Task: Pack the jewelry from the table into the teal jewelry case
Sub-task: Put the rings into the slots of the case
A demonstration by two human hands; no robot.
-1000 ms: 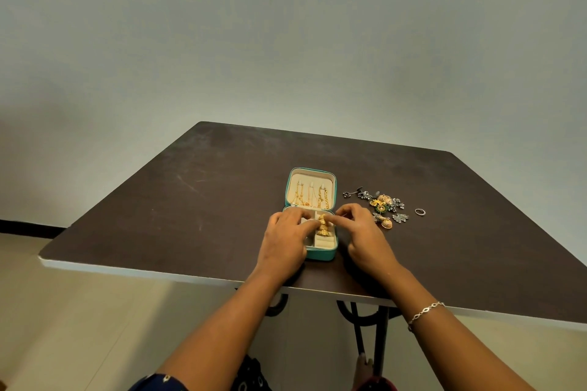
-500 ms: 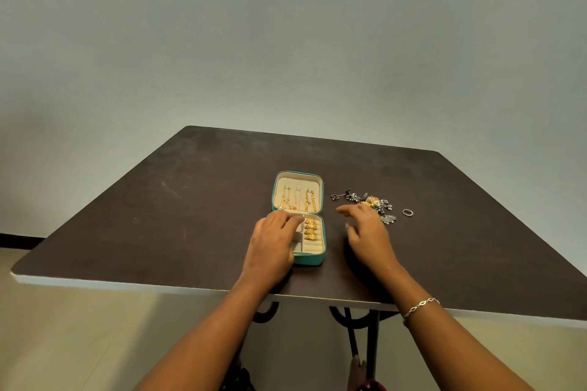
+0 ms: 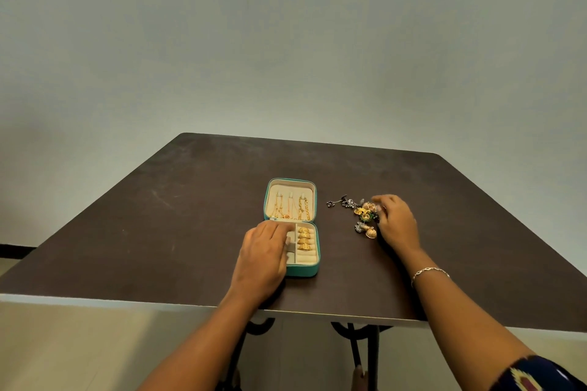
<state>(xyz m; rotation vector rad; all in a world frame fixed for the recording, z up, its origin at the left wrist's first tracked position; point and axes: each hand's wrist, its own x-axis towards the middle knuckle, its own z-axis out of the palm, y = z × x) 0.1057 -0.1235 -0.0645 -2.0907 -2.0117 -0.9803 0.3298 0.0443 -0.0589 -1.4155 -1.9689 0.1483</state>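
Head view: teal jewelry case [image 3: 303,270] lies open lengthwise, lid [image 3: 290,188] farthest away.

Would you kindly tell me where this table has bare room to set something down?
Bare table lies left of the teal jewelry case and left hand, behind the case to the far edge, and right of the right hand. Crowded: loose jewelry between case and right hand.

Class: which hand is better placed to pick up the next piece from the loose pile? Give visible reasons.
Right. The right hand is at the loose jewelry pile, beside the teal case; the left hand rests on the case, away from the pile.
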